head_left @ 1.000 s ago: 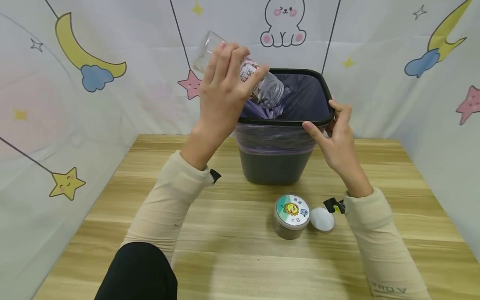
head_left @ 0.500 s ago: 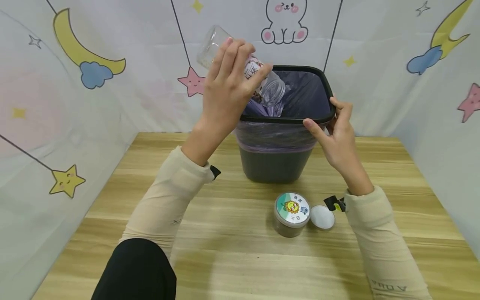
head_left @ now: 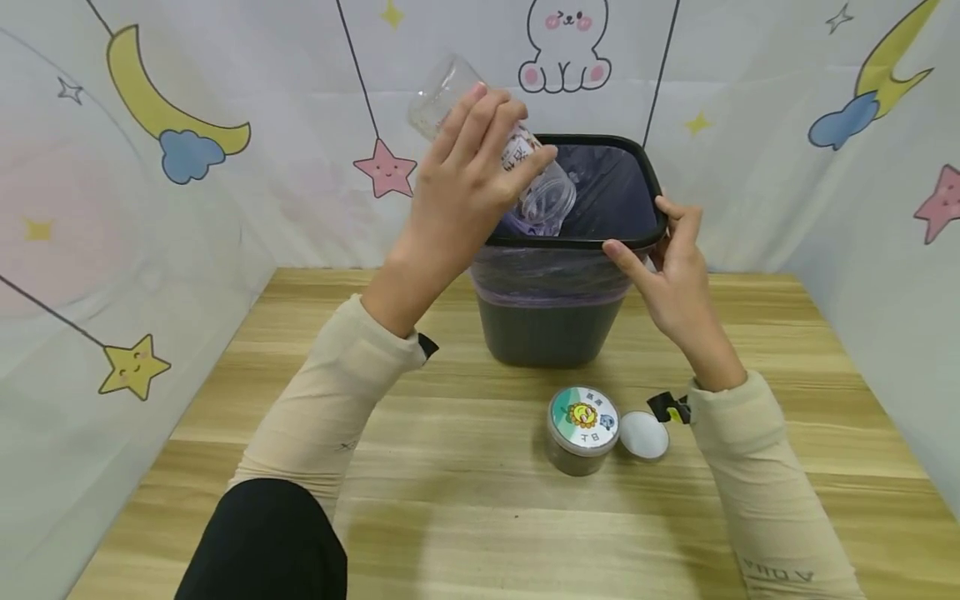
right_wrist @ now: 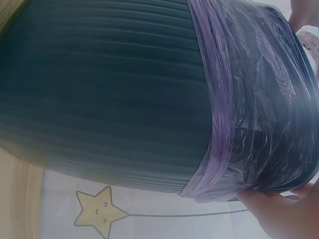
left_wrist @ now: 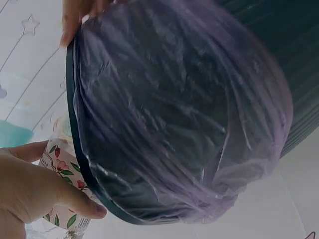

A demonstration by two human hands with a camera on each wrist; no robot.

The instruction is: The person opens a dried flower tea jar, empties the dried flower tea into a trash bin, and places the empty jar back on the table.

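Note:
My left hand (head_left: 468, 179) grips a clear plastic jar (head_left: 447, 90) with a flowered label (left_wrist: 65, 172). The jar is tipped, its open mouth (head_left: 553, 200) pointing down into the dark trash can (head_left: 551, 333). A purple bag lines the can and is folded over its black rim (head_left: 555, 242). At the can's right front corner, my right hand (head_left: 671, 275) holds the rim, thumb in front and fingers behind. The right wrist view shows that thumb against the folded bag (right_wrist: 264, 124). Most of the can's inside is hidden by the jar and left hand.
A round tub (head_left: 583, 429) with a sunflower picture on its lid stands on the wooden table (head_left: 465, 517) in front of the can. Beside it lies a small white lid (head_left: 644, 436). Printed cloth walls (head_left: 300, 192) enclose the table at the back and sides.
My left hand has shifted right with the jar, and the jar's mouth is lower inside the can. The right hand stays on the rim; the tub and small lid have not moved.

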